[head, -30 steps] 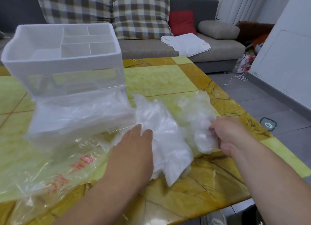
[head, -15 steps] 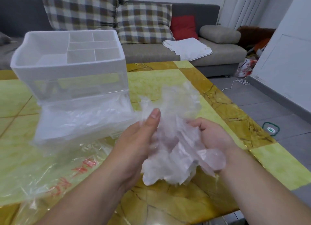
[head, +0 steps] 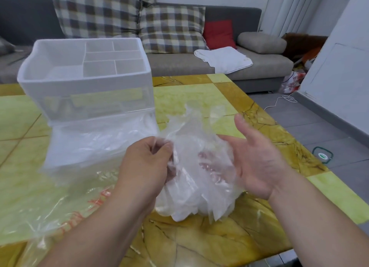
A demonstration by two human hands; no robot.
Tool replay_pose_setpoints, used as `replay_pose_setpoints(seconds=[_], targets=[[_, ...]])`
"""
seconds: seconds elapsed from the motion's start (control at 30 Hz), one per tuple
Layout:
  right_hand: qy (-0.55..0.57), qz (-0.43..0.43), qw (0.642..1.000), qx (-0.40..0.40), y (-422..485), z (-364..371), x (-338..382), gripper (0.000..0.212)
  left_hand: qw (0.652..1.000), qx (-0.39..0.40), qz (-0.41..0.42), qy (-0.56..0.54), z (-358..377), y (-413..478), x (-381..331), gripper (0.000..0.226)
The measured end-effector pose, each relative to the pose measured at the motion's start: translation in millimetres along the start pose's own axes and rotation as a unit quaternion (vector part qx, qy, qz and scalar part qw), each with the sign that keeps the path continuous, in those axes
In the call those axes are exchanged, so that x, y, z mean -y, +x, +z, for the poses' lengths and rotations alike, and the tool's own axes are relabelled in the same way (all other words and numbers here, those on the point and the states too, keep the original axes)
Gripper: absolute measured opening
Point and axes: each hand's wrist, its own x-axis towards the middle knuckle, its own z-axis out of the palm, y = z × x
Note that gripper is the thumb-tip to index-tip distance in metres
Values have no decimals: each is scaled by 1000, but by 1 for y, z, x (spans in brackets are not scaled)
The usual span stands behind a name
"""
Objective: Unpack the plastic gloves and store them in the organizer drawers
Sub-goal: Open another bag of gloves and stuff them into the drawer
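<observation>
A crumpled bundle of clear plastic gloves (head: 195, 179) hangs between my hands above the table. My left hand (head: 147, 165) grips its left side with curled fingers. My right hand (head: 257, 163) cups the right side, palm up, thumb raised, its fingers under the plastic. The white organizer (head: 83, 83) stands at the back left, with divided compartments on top. Its clear lower drawer (head: 95, 145) is pulled out toward me and holds more clear plastic. An empty clear packaging bag with red print (head: 52, 213) lies flat at the near left.
The yellow-green marble table (head: 199, 95) ends close on the right and near side. Behind it stands a grey sofa (head: 249, 67) with checked cushions, a red cushion and a white cloth. A white cable lies on the grey floor at right.
Both hands lifted the glove bundle off the table and brought it together. My left hand has gone from flat to curled on the plastic; my right hand has opened under it.
</observation>
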Motion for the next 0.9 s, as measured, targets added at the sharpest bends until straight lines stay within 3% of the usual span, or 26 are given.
replay_pose_setpoints(seconds=[0.17,0.33,0.4,0.5,0.57,0.63,0.7,0.73,0.8,0.87,0.9], targets=[[-141,-30,980,-134,4,1,-8,59,999,-12,36,35,-2,1,-3,20],[-87,-97,966,-222,6,-8,1,22,997,-38,49,46,-11,9,-3,18],[-64,-105,966,-228,5,-12,6,17,996,-40,58,56,-14,12,-3,18],[-70,-75,962,-253,5,-20,8,26,993,-54,77,68,-17,14,-4,16],[-137,-89,929,-332,7,-24,8,32,991,-57,88,80,-18,14,-5,17],[-254,-177,857,-413,1,-17,11,31,987,-56,108,108,-17,11,-7,18],[-310,-285,826,-374,-13,3,16,23,979,-54,132,145,-13,6,-10,18],[-319,-301,840,-319,-22,19,16,25,975,-54,143,164,-11,2,-12,17],[-348,-242,882,-208,-33,48,12,56,964,-57,165,203,-7,-4,-14,16],[-402,-168,884,-168,-32,64,1,85,957,-46,180,225,-4,-8,-15,14],[-418,-151,878,-177,-28,66,-4,87,957,-33,181,223,-3,-10,-15,13]])
